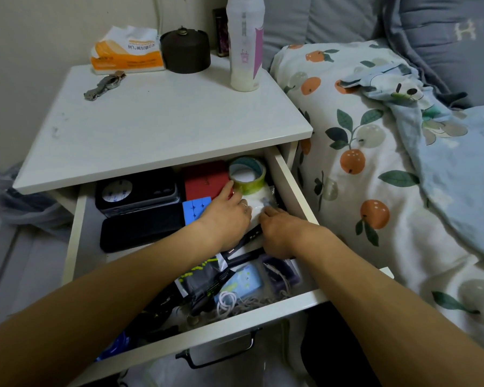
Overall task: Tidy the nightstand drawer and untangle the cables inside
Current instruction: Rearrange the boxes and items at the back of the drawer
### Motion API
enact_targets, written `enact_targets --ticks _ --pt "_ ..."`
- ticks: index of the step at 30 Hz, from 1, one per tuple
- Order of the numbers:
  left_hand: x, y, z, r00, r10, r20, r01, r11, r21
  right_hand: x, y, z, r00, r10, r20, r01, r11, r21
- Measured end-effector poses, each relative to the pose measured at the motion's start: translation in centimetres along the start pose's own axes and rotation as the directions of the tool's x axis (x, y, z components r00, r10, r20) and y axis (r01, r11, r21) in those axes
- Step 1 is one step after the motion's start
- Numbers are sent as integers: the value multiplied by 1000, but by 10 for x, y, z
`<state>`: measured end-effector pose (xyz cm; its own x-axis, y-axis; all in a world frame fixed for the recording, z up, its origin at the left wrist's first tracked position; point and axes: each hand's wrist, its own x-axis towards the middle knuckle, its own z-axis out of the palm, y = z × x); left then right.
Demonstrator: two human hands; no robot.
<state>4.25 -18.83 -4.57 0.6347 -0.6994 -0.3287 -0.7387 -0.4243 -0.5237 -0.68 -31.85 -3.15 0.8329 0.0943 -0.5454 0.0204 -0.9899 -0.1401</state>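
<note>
Both arms reach into the open white wooden nightstand drawer [288, 180] in the middle of the frame, and it's crowded in there. The left hand [226, 210] lies flat with fingers stretched toward the roll of greenish clear tape [247, 174] at the drawer's back right, fingertips at its base, over a red rectangular box [204, 178] and a blue puzzle cube [194, 205]. Just right of it, the right hand [277, 227] curls its fingers down on a white plastic packet [259, 199]; whether it truly pinches it, I cannot tell. Lower in the frame, at the drawer's front, the cables sit in a jumble: a white coiled cable [226, 303] looped beside a braided grey-brown cable [259, 300], among black pouches. Black cases [140, 213] fill the drawer's left side.
</note>
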Motion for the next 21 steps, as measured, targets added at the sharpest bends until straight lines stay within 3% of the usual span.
enact_targets --ticks 5,9,11,14,18,21 --pt "-12 -3 3 987 19 -162 -36 994 -103 1 1 -3 1000 14 1 -14 996 87" --pt "-36 -17 7 918 -104 -384 -79 898 -432 -4 6 -11 989 2 -147 18 990 139" --pt "-53 -26 7 896 -187 -402 -101 797 -595 -8 8 -14 978 -21 -208 56 985 162" --pt "-80 -33 9 936 -257 -242 -18 651 -759 -15 0 -17 966 -69 -251 123 971 206" --pt "-99 -30 18 962 -257 86 230 606 -762 -21 -21 -15 965 -162 -209 201 962 186" --pt "-103 -22 22 950 -224 217 309 596 -741 -24 -33 -10 970 -190 -153 216 960 180"
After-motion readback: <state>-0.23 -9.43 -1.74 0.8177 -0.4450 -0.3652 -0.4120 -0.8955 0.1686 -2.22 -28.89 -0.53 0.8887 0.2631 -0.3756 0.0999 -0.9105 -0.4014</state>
